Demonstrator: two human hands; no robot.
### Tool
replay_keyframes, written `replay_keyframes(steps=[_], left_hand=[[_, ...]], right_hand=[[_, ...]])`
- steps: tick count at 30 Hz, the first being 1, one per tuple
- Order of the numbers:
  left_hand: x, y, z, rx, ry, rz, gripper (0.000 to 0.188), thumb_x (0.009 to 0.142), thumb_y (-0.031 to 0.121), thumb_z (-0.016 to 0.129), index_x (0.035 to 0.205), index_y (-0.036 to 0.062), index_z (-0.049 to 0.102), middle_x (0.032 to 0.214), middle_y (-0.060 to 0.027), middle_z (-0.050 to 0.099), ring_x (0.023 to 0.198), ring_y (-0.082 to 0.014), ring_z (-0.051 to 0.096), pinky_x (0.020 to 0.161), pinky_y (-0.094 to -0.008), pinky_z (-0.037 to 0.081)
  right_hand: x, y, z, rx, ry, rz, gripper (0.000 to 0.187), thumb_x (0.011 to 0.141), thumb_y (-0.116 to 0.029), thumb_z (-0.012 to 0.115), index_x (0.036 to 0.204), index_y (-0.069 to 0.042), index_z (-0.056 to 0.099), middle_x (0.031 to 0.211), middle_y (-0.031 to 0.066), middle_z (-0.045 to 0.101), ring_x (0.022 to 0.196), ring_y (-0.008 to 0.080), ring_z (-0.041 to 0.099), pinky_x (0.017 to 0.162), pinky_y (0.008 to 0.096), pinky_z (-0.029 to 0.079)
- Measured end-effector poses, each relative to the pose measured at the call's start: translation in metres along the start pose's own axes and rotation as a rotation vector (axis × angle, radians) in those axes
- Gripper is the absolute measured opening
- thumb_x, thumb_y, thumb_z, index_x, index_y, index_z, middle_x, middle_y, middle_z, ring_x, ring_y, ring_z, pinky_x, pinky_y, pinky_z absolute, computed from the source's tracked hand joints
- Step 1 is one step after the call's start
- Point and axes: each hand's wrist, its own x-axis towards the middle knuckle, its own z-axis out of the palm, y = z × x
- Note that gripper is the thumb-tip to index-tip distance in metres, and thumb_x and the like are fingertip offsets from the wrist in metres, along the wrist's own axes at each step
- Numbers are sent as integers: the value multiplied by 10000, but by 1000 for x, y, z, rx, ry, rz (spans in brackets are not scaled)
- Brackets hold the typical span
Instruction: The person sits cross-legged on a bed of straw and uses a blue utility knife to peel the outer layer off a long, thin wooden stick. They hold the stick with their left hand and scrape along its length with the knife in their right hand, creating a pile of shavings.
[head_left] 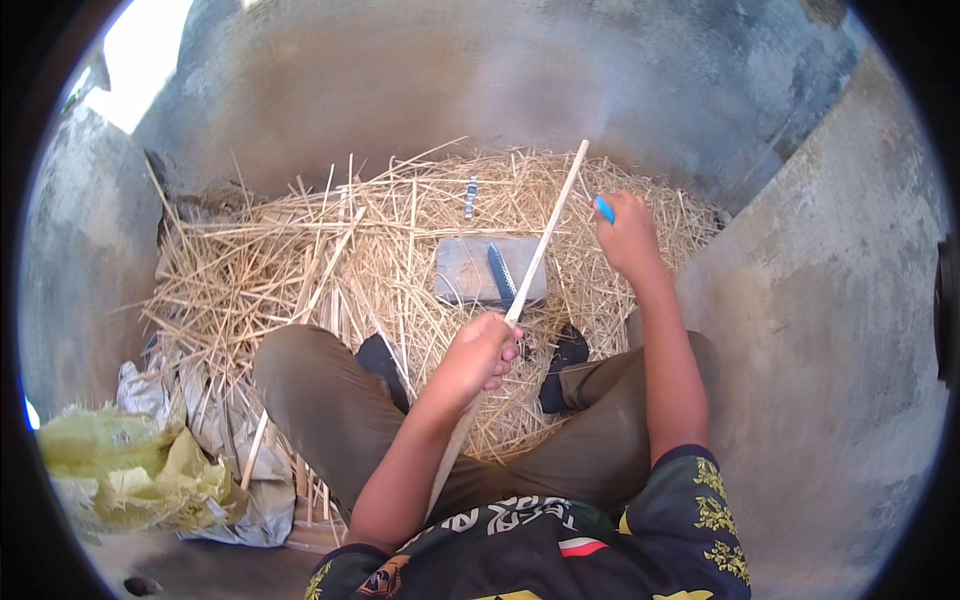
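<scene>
My left hand [478, 352] is closed around a long pale wooden stick [552, 222]. The stick slants from my lap up to the far right, and its lower end passes along my left forearm. Off to the right of the stick's far part, my right hand [628, 235] is closed on a small bright blue tool [604, 209]. Only its blue part shows clearly; its kind cannot be made out. Beneath the stick lies a grey stone block [462, 272], with a long dark blue object [501, 272] resting across it, partly behind the stick.
Pale straw and thin split sticks [250, 260] cover the floor between my crossed legs and the grey wall [420, 90]. A metal-strap wristwatch [470, 198] lies on the straw beyond the block. Torn yellow sacking [130, 465] is heaped at the left. Another wall [820, 330] rises close at right.
</scene>
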Motion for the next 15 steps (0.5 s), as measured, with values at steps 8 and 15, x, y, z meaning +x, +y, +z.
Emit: replay_keyframes(steps=[8, 15], left_hand=[[-4, 6, -13, -131, -69, 59, 256, 1005, 194, 415, 990, 14, 595, 752, -5, 521, 628, -100, 474, 574, -259, 431], [4, 2, -18, -261, -60, -8, 232, 1009, 207, 449, 970, 30, 592, 799, -20, 563, 684, -127, 534, 612, -288, 481]], right_hand=[[-67, -72, 27, 100, -142, -74, 325, 855, -56, 586, 1177, -47, 632, 1036, 214, 693, 1003, 357, 681, 835, 473, 536], [-68, -77, 34, -63, -172, -75, 187, 825, -249, 674, 926, -94, 703, 689, 167, 677, 673, 372, 686, 655, 481, 547]])
